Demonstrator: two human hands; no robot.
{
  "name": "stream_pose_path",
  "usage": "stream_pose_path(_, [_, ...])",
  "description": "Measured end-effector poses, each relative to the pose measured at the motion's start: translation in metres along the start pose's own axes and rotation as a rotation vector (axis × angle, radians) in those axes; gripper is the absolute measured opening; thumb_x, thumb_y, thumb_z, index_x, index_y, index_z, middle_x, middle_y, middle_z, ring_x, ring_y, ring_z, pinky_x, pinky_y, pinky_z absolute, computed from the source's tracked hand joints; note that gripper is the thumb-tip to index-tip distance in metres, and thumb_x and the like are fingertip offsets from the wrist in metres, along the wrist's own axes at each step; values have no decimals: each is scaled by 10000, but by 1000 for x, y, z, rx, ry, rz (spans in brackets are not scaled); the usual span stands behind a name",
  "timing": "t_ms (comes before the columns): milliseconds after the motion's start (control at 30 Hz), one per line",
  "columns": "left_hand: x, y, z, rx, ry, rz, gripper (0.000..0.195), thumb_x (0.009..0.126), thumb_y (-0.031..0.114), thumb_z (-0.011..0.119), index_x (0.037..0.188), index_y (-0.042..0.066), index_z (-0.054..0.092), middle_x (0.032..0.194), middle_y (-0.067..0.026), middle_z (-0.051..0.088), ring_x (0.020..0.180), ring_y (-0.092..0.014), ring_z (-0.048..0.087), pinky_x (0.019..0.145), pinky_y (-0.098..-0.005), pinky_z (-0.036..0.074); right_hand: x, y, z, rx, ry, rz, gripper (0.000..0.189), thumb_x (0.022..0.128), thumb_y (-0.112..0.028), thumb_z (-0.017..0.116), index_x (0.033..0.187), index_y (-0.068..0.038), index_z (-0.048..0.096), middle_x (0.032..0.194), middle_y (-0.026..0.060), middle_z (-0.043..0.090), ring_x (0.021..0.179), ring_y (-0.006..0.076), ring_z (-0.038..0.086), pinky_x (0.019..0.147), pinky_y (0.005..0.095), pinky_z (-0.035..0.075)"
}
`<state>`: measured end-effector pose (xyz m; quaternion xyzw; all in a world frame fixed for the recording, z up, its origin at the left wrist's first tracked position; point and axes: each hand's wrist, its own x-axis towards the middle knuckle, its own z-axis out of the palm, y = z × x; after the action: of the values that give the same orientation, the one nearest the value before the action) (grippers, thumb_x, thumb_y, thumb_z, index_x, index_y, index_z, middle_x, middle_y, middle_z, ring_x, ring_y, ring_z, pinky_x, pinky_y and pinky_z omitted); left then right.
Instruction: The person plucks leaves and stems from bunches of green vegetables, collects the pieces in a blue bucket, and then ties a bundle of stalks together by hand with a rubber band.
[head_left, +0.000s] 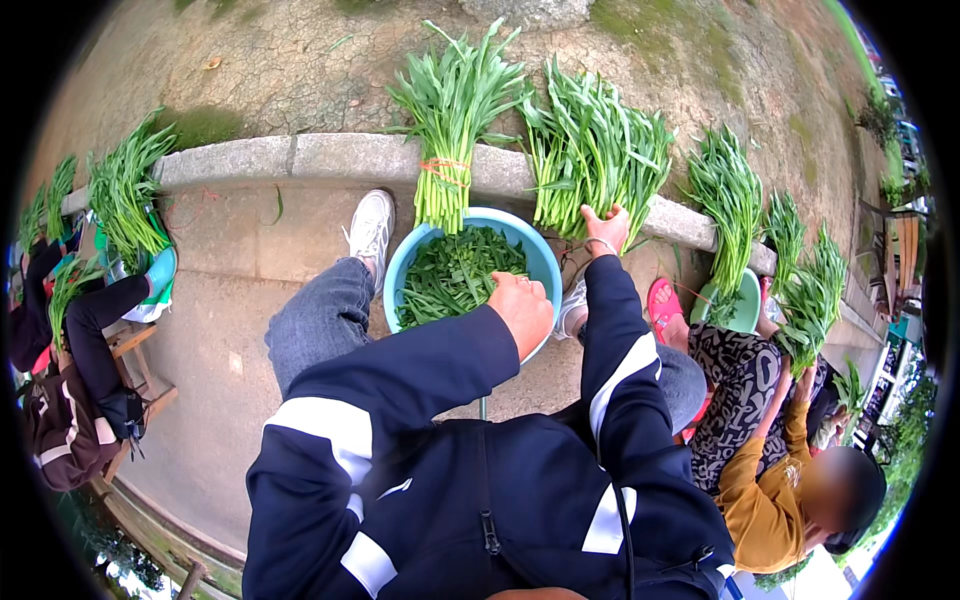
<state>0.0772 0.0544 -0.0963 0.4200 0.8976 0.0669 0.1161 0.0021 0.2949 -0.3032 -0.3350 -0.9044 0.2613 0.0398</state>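
Observation:
My left hand (521, 307) is over the right side of a light blue plastic basin (553, 277), its fingers curled. Whether anything is inside that fist is hidden. Cut leafy greens (457, 277) fill much of the basin, which stands between my feet. My right hand (606, 227) touches the lower stalks of a loose, spread pile of long-leaved greens (600, 142), likely water spinach. Its thumb and fingers are among the stalks, and their grip is unclear. Left of that pile, a bundle of the same greens (454, 112), tied with an orange-red band (446, 166), leans across the curb.
A low concrete curb (352, 159) runs across in front, with cracked soil (300, 82) beyond. At right a person in a mustard top (757, 502) holds greens near a pale green basin (742, 304). People sit on the left beside a wooden stool (139, 367) and more greens (127, 195).

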Motion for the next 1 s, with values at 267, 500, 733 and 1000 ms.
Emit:
stream_pose_path(267, [1, -3, 0, 17, 6, -7, 103, 716, 134, 569, 783, 87, 630, 724, -47, 562, 712, -197, 592, 587, -362, 428, 2, -3, -2, -241, 147, -138, 488, 618, -361, 744, 987, -66, 619, 940, 131, 585, 946, 297, 528, 881, 378, 410])
stream_pose_path(500, [2, -3, -2, 37, 2, -13, 98, 722, 139, 566, 781, 89, 627, 729, -48, 562, 716, -196, 593, 589, -363, 429, 4, 11, 5, 109, 146, -160, 479, 652, -330, 767, 978, -21, 601, 992, 190, 573, 954, 335, 529, 867, 402, 420])
stream_pose_path(733, [1, -5, -6, 13, -33, -11, 108, 725, 144, 568, 792, 83, 625, 748, -58, 561, 730, -206, 594, 604, -367, 432, 48, 63, -8, 142, 550, 25, 518, 688, -340, 730, 1051, -5, 576, 967, 168, 574, 917, 302, 534, 839, 383, 421])
stream_pose_path(1000, [1, -9, -2, 31, -8, -19, 126, 732, 148, 566, 810, 73, 630, 767, -81, 575, 743, -224, 597, 640, -402, 451, 60, 123, 1, 495, -99, 377, 925, 636, -519, 764, 1233, 113, 450, 1186, 217, 546, 1059, 249, 550, 910, 318, 418])
